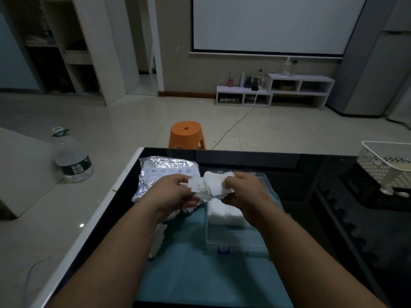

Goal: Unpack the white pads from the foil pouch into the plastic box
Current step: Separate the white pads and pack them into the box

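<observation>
There is only one view, from a wide-angle camera worn on the person's head. It faces forward and down. The dark table (311,174) lies close under the lens and fills the lower half of the picture. Above its far edge the view goes on across the floor (133,116) to the far wall with the white screen (266,23).

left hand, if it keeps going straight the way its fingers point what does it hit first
The left hand points right, into the stack of white pads it holds; just beyond is the right hand gripping the far end, seemingly above the plastic box.
</observation>
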The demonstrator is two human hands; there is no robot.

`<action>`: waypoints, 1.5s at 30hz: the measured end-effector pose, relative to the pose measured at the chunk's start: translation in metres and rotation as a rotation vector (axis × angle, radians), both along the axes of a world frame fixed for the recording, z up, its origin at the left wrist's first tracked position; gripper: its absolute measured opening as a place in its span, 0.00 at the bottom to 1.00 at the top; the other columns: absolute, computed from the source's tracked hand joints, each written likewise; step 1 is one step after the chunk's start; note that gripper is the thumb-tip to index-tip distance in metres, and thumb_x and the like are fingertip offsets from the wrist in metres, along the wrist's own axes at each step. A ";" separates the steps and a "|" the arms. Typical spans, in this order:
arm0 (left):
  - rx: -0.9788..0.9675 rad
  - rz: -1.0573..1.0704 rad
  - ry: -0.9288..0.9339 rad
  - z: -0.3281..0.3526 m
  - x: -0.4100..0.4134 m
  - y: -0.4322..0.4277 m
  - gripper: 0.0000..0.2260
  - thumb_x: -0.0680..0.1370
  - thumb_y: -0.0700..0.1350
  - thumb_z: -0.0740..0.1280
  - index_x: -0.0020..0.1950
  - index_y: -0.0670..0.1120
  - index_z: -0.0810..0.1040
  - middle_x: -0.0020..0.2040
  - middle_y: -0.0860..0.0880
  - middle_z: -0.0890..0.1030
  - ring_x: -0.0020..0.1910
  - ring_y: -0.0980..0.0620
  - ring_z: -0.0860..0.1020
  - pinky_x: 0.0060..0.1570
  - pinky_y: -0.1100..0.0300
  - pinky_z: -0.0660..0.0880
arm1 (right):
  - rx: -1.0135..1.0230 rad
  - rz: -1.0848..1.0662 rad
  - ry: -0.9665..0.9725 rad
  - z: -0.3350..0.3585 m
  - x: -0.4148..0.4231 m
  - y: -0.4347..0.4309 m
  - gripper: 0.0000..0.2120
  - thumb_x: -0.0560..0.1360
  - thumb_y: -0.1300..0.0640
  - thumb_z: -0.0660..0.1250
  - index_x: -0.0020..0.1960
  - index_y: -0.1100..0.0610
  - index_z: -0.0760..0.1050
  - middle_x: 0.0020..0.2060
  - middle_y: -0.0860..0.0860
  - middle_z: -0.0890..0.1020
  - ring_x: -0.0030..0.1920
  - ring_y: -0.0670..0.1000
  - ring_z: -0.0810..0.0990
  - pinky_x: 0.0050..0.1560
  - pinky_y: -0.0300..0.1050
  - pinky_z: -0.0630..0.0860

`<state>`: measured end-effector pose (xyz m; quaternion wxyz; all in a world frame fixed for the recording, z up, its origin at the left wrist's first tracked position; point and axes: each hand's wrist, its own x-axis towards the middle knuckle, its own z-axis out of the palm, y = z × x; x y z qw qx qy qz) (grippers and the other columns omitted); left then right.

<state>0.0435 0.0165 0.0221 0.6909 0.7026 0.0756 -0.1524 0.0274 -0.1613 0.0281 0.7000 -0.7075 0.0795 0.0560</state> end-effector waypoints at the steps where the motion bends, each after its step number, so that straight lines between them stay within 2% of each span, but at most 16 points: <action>1: -0.009 -0.002 0.007 0.000 0.000 0.000 0.11 0.78 0.28 0.59 0.50 0.40 0.77 0.46 0.37 0.82 0.36 0.46 0.82 0.35 0.61 0.82 | -0.006 0.014 -0.004 -0.001 0.000 0.000 0.07 0.75 0.68 0.61 0.43 0.61 0.76 0.46 0.60 0.80 0.52 0.62 0.81 0.55 0.58 0.80; 5: -0.135 0.031 0.075 0.003 0.000 -0.002 0.12 0.78 0.28 0.56 0.54 0.35 0.77 0.48 0.34 0.81 0.36 0.44 0.83 0.32 0.59 0.82 | -0.062 0.026 -0.030 -0.003 -0.001 0.000 0.10 0.76 0.68 0.60 0.43 0.57 0.77 0.45 0.57 0.81 0.53 0.61 0.81 0.56 0.59 0.80; 8: -0.211 0.075 0.090 0.004 0.002 -0.004 0.09 0.78 0.34 0.60 0.55 0.34 0.77 0.49 0.33 0.82 0.36 0.42 0.82 0.31 0.57 0.81 | -0.110 0.034 -0.045 -0.005 -0.001 -0.001 0.10 0.76 0.68 0.61 0.43 0.55 0.76 0.46 0.56 0.81 0.53 0.60 0.81 0.55 0.57 0.80; 10: -0.150 0.061 0.043 0.003 0.001 -0.004 0.06 0.78 0.33 0.63 0.53 0.35 0.77 0.46 0.35 0.82 0.35 0.44 0.83 0.33 0.58 0.82 | -0.131 0.038 -0.048 -0.005 -0.001 -0.002 0.09 0.76 0.67 0.61 0.44 0.55 0.76 0.46 0.57 0.81 0.52 0.59 0.81 0.54 0.55 0.81; 14: 0.002 0.062 -0.045 -0.002 0.001 -0.005 0.09 0.76 0.28 0.63 0.52 0.38 0.79 0.49 0.37 0.81 0.38 0.43 0.83 0.37 0.58 0.83 | -0.109 -0.006 -0.064 -0.004 0.000 -0.007 0.09 0.75 0.67 0.62 0.47 0.57 0.77 0.48 0.58 0.81 0.50 0.59 0.81 0.51 0.55 0.81; 17: 0.039 0.033 -0.061 -0.003 0.000 -0.006 0.10 0.77 0.29 0.63 0.54 0.39 0.79 0.49 0.37 0.82 0.43 0.40 0.84 0.42 0.55 0.83 | -0.066 0.016 -0.085 -0.002 0.000 -0.010 0.11 0.74 0.67 0.65 0.53 0.57 0.77 0.51 0.58 0.81 0.50 0.58 0.82 0.50 0.54 0.82; 19: 0.033 -0.004 -0.074 -0.002 -0.003 -0.009 0.11 0.76 0.29 0.63 0.52 0.40 0.81 0.49 0.37 0.84 0.45 0.40 0.84 0.43 0.55 0.82 | -0.077 0.026 -0.094 -0.003 -0.001 -0.009 0.11 0.73 0.67 0.68 0.52 0.55 0.77 0.51 0.56 0.81 0.49 0.57 0.82 0.49 0.53 0.82; 22: -0.013 -0.045 -0.087 0.002 -0.006 -0.012 0.12 0.75 0.28 0.63 0.51 0.40 0.82 0.47 0.39 0.85 0.46 0.41 0.84 0.44 0.54 0.82 | -0.154 0.001 -0.126 -0.006 -0.001 -0.007 0.10 0.72 0.64 0.71 0.50 0.52 0.76 0.49 0.53 0.81 0.48 0.53 0.82 0.46 0.48 0.82; 27: -0.137 -0.001 -0.006 0.010 -0.008 -0.015 0.16 0.74 0.26 0.54 0.47 0.38 0.79 0.43 0.36 0.82 0.38 0.41 0.82 0.34 0.56 0.82 | -0.267 -0.009 -0.164 -0.009 0.001 -0.008 0.11 0.73 0.64 0.70 0.47 0.48 0.75 0.46 0.49 0.81 0.46 0.50 0.82 0.43 0.43 0.81; 29: -0.196 -0.001 0.028 0.012 -0.008 -0.016 0.13 0.76 0.31 0.57 0.51 0.38 0.80 0.44 0.36 0.82 0.36 0.43 0.82 0.33 0.56 0.81 | -0.301 -0.012 -0.169 -0.011 0.002 -0.008 0.10 0.73 0.63 0.71 0.48 0.49 0.76 0.47 0.50 0.82 0.46 0.50 0.82 0.45 0.46 0.82; 32: -0.141 -0.027 0.019 0.008 -0.007 -0.014 0.09 0.80 0.39 0.62 0.54 0.41 0.81 0.49 0.38 0.82 0.40 0.44 0.83 0.35 0.56 0.81 | -0.335 0.010 -0.188 -0.012 0.003 -0.009 0.10 0.74 0.61 0.71 0.54 0.51 0.78 0.49 0.50 0.82 0.47 0.49 0.82 0.47 0.47 0.82; 36: -0.111 -0.002 -0.006 0.002 -0.007 -0.018 0.09 0.80 0.34 0.61 0.53 0.39 0.80 0.48 0.37 0.82 0.40 0.43 0.83 0.35 0.55 0.82 | -0.471 -0.058 -0.252 -0.017 0.005 -0.009 0.08 0.74 0.56 0.71 0.53 0.50 0.80 0.44 0.47 0.83 0.45 0.47 0.82 0.48 0.53 0.82; 40: -0.129 0.028 0.006 -0.001 -0.002 -0.018 0.09 0.80 0.34 0.61 0.52 0.38 0.80 0.49 0.36 0.82 0.41 0.42 0.83 0.35 0.54 0.82 | -0.612 -0.125 -0.312 -0.016 0.006 -0.009 0.07 0.74 0.53 0.71 0.52 0.50 0.83 0.43 0.43 0.82 0.45 0.44 0.80 0.50 0.47 0.79; 42: -0.130 0.047 0.004 -0.003 -0.001 -0.017 0.09 0.80 0.34 0.61 0.52 0.39 0.80 0.48 0.37 0.82 0.40 0.42 0.84 0.33 0.56 0.82 | -0.574 -0.138 -0.326 -0.015 0.005 -0.010 0.07 0.75 0.55 0.71 0.52 0.51 0.82 0.43 0.43 0.81 0.45 0.43 0.79 0.50 0.45 0.78; 45: -0.113 0.082 -0.006 -0.005 0.001 -0.016 0.08 0.80 0.34 0.61 0.54 0.39 0.79 0.48 0.37 0.82 0.38 0.43 0.84 0.31 0.58 0.80 | -0.413 -0.129 -0.292 -0.012 0.004 -0.011 0.04 0.75 0.57 0.70 0.49 0.52 0.81 0.43 0.46 0.83 0.45 0.46 0.81 0.47 0.45 0.81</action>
